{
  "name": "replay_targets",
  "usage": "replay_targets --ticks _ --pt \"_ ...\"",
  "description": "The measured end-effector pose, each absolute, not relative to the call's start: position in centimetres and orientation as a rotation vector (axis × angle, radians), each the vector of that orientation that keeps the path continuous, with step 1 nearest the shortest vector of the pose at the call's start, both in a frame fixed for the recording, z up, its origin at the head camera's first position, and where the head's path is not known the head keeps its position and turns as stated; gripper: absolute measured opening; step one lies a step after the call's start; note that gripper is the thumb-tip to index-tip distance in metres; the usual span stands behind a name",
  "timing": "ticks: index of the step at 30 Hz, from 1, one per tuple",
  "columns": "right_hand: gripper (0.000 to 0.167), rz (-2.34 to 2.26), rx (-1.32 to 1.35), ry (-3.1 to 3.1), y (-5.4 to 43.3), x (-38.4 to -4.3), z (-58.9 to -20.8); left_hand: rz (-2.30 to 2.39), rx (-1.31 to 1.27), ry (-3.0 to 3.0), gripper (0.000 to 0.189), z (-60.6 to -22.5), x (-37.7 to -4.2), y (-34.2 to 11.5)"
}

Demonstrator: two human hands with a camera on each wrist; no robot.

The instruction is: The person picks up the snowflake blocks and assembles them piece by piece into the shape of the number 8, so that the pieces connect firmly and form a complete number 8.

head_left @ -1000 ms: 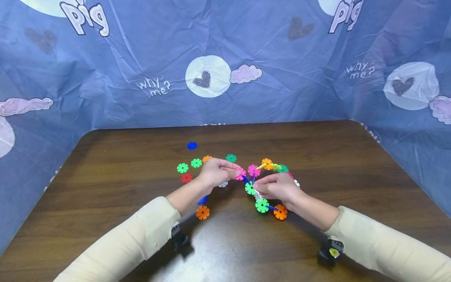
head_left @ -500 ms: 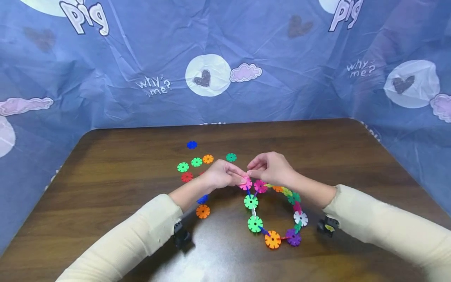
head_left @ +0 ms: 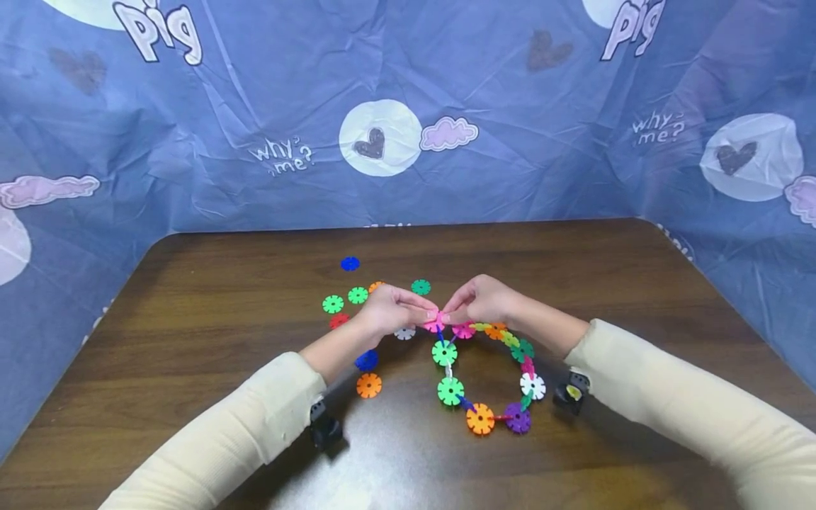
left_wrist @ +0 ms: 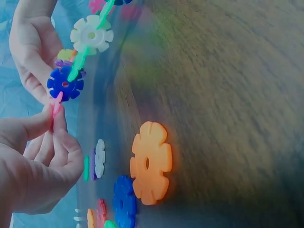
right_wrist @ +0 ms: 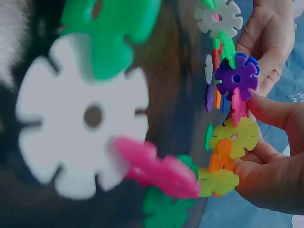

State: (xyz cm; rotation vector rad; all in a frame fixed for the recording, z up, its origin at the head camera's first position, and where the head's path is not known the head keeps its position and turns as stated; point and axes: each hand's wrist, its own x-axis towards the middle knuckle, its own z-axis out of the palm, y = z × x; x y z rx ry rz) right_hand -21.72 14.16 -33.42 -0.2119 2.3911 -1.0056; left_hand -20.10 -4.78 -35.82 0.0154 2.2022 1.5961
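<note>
A chain of notched snowflake discs forms a loop below my hands, with green discs, an orange disc, a purple disc and a white disc. At its upper left, my left hand pinches a pink disc between thumb and fingers. My right hand meets it there, fingertips pinching at the pink discs where the two ends come together. A second pink disc sits just under the right fingers. In the left wrist view the pinched pink disc joins a blue disc.
Loose discs lie on the brown table left of the loop: an orange disc, a blue disc, a red disc and several others. A dark green disc lies behind the hands. A printed blue cloth hangs around the table.
My right hand has left the green disc and moved up and back to the pink discs. The loop has swung toward me and now shows fully. The left hand keeps its pink disc.
</note>
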Motion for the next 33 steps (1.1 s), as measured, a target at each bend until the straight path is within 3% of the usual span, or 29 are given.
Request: replay_targets --ticks 6,17,33 --pt "0.025 -1.017 -0.195 2.360 14.0 -22.4 -33.6 1.598 0.073 2.297 0.022 -36.1 -20.6 -5.6" --pt "0.025 -1.072 -0.128 2.347 14.6 -22.6 -34.5 0.845 0.744 2.827 0.014 -36.1 -19.9 -7.9" --pt "0.025 -1.124 -0.127 2.349 13.9 -22.6 -35.5 0.975 0.714 2.806 0.019 -36.4 -19.6 -7.9"
